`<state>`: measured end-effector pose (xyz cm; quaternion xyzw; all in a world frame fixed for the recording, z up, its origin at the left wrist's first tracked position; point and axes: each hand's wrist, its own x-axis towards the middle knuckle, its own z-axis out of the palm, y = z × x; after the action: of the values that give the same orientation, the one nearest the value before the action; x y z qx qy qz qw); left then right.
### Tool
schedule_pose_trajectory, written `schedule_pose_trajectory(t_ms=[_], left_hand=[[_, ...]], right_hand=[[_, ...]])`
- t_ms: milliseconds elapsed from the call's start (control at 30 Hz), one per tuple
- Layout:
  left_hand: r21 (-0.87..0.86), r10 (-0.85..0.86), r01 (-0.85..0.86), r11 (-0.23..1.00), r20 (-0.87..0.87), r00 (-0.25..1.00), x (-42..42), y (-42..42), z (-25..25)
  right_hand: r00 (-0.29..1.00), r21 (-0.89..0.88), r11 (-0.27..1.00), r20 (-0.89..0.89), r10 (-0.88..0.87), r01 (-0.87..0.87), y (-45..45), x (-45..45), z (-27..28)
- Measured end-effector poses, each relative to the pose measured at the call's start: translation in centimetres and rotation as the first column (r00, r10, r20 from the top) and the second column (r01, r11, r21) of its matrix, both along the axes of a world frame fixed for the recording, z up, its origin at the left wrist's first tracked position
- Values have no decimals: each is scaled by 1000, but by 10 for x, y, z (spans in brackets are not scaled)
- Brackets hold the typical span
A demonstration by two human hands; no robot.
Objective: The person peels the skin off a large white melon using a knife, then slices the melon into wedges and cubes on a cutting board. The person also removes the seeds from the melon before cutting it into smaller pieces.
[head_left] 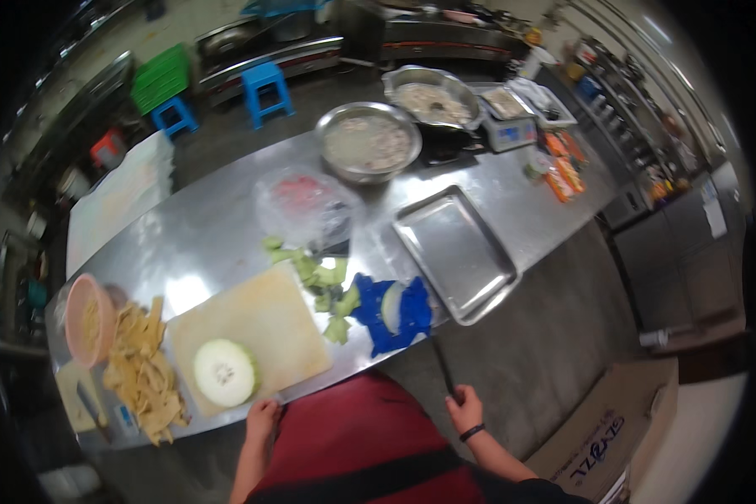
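My right hand [466,409] grips the handle of a long dark knife [443,365], held past the table's front edge with its blade pointing away from me. Curled at the table edge beside my red apron [359,435] is my left hand [264,417]; I see nothing clearly held in it. Just beyond it, a cut winter melon [225,373] lies on a worn cutting board [258,321], its white face and seedy core showing. Green peel pieces [318,271] are strewn right of the board. A pale melon piece [391,307] rests on a crumpled blue plastic bag [368,327].
Yellow sheets, perhaps tofu skin [142,372], lie left beside a pink bowl [104,315] and a second knife [91,406]. A steel tray [460,258] overhangs the front edge. Behind are a plastic bag [305,205] and steel basins [368,173]. A cardboard box [605,428] stands right.
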<state>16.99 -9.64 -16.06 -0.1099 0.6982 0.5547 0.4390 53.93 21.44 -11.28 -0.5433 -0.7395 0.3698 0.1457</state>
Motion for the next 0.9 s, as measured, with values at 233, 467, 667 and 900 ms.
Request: schedule_pose_trajectory(t_ms=[233, 467, 667, 900], left_hand=[[-159, -227, 196, 968, -209, 951, -7, 16, -27], [-123, 42, -53, 991, -91, 995, 11, -14, -13], [-117, 530, -525, 843, 13, 848, 14, -57, 1], [42, 775, -788, 615, 154, 613, -28, -55, 9]], right_hand=[[957, -438, 895, -287, -50, -85, 34, -99, 26], [927, -328, 867, -127, 354, -376, 26, -156, 29], [739, -46, 740, 38, 673, -671, 11, -214, 26], [605, -27, 611, 106, 789, -791, -14, -291, 16]])
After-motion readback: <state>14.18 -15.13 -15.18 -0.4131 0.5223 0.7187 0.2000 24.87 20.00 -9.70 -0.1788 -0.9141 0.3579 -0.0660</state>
